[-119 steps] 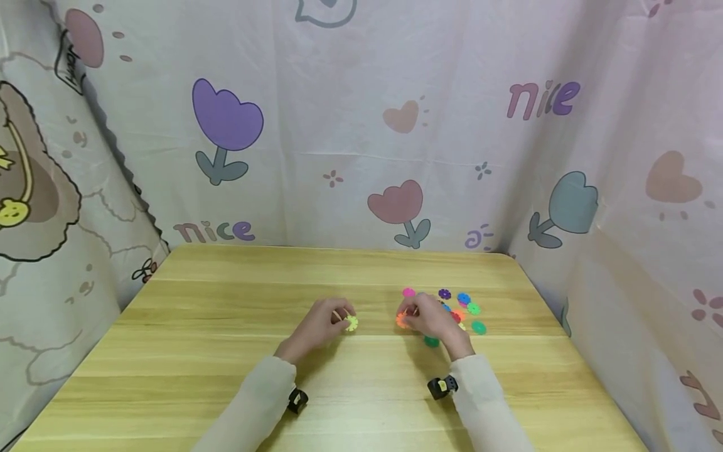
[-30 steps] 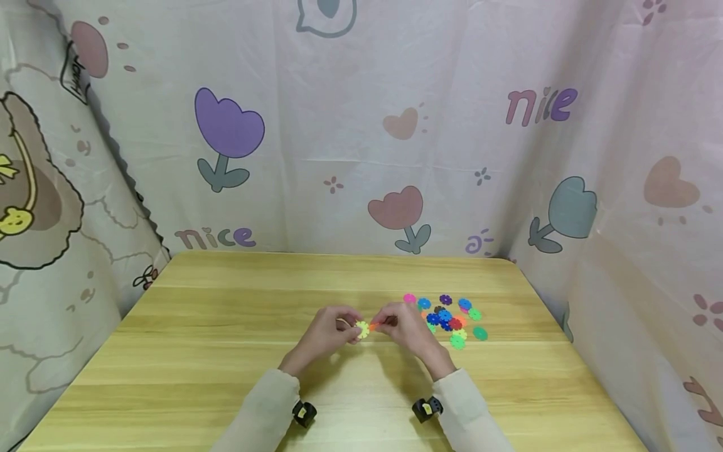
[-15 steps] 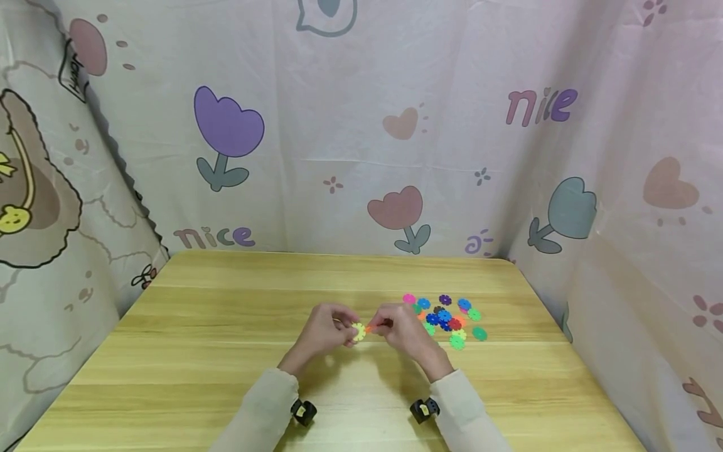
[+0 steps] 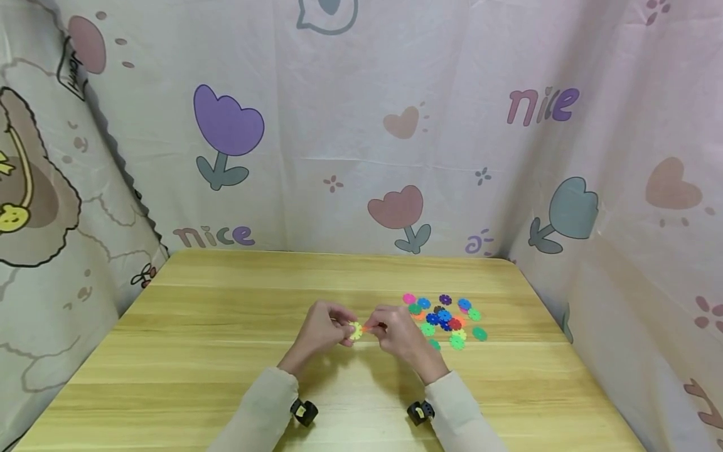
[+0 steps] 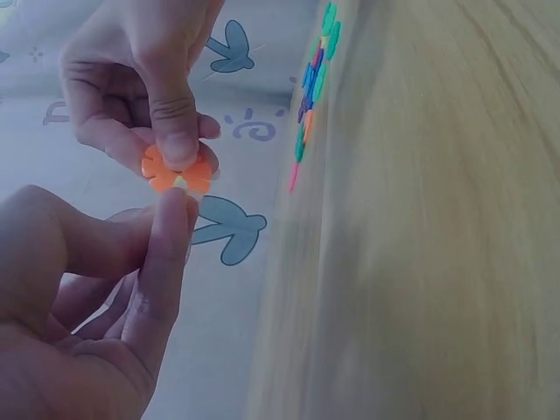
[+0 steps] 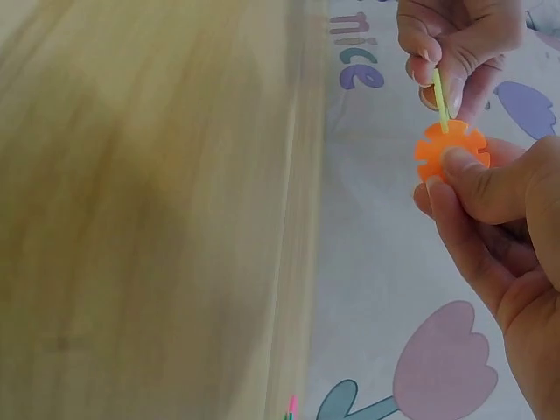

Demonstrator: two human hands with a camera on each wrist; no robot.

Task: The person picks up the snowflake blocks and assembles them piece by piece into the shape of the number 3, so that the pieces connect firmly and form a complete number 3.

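Observation:
In the head view, my left hand (image 4: 321,328) pinches a yellow notched snowflake disc (image 4: 356,331) between thumb and fingers. Facing it, my right hand (image 4: 398,331) pinches an orange snowflake disc (image 6: 427,156) by its flat faces. The right wrist view has the yellow disc edge-on, its rim meeting the orange disc's edge at a notch, the two roughly crosswise. How deeply they interlock cannot be told. From the left wrist view, the orange disc shows its face under the right thumb, while left fingertips hide most of the yellow one. Both hands are above the table.
Right of my hands, several loose snowflake discs in blue, green, pink, red and purple lie scattered, some overlapping, such as a red disc (image 4: 455,324). They rest on a wooden table (image 4: 226,351). A printed curtain (image 4: 316,125) hangs behind and at both sides.
Four seconds ago my hands were apart, the right one with the orange disc beside the pile. It has moved left to meet the yellow disc. Lately both hands shifted slightly left, discs touching.

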